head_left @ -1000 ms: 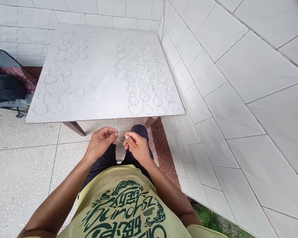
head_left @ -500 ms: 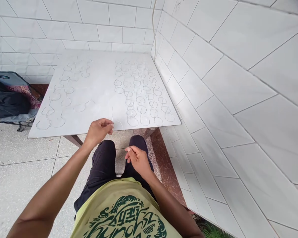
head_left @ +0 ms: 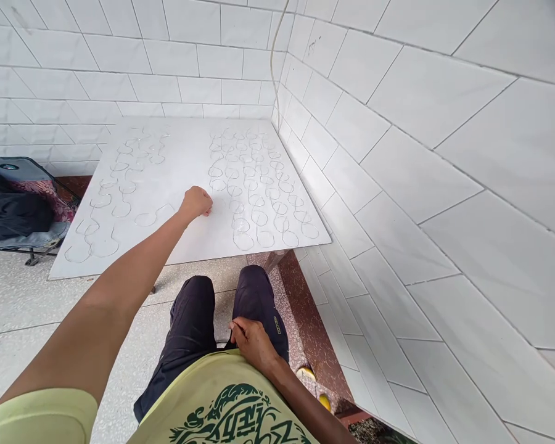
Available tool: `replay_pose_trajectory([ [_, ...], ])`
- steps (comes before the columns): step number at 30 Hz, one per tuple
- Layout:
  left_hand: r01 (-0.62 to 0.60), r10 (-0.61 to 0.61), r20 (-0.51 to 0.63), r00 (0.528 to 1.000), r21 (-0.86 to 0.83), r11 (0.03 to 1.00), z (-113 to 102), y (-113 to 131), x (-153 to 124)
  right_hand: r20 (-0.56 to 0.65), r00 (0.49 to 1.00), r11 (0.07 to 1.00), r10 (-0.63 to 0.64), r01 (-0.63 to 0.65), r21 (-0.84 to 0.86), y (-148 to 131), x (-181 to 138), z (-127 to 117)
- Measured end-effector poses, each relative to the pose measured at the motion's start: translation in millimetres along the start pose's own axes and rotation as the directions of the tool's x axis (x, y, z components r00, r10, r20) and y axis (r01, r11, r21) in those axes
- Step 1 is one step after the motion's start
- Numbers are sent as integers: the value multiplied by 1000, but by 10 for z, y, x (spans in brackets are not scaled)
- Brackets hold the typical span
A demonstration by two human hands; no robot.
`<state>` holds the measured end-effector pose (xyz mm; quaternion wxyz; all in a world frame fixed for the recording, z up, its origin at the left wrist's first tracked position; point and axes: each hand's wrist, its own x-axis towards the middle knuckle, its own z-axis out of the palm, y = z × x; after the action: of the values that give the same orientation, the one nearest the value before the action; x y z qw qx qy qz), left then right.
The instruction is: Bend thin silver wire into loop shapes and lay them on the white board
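Note:
My left hand (head_left: 197,203) reaches out over the white table (head_left: 185,240), its fingers curled together near the table's middle. It carried a thin wire loop in the earlier frames; the loop itself is too fine to make out now. Rows of finished round wire loops (head_left: 259,185) lie just right of the hand. Several S-shaped bent wires (head_left: 115,191) lie on the table's left half. My right hand (head_left: 252,339) rests low against my lap at the hem of my yellow-green shirt, fingers loosely bent, with nothing visible in it.
White tiled walls (head_left: 398,154) close in the table at the back and right. A dark bag and cloth sit on a folding stand (head_left: 13,213) at the left. The floor is speckled tile with a reddish strip (head_left: 305,308) by the wall.
Both hands held the wire loop together in front of me. The left hand then carried it forward onto the table, while the right hand let go and dropped to my lap.

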<state>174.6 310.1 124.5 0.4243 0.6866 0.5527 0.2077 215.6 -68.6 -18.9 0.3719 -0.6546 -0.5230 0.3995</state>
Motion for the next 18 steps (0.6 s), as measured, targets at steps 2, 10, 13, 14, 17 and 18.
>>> replay_pose_trajectory([
  [2,20,-20,3,1000,28,999,17,37,69,4,1000,1000,14,-14,3,3,5,-6],
  [10,49,-46,-24,999,112,992,-51,130,61,10,1000,999,-4,5,-40,21,35,-25],
  [13,9,3,-84,996,133,991,-278,36,-100,9,1000,999,-3,4,-49,32,23,-28],
  [14,-11,28,-113,993,150,989,-369,-30,-182,9,1000,999,-1,1,-41,40,18,-27],
  [17,-111,189,-222,956,325,939,-578,-335,-496,14,1000,1000,14,-13,-15,68,14,-21],
  [18,-170,286,-224,932,426,888,-604,-460,-614,21,1000,1000,19,-18,-17,75,16,-17],
])
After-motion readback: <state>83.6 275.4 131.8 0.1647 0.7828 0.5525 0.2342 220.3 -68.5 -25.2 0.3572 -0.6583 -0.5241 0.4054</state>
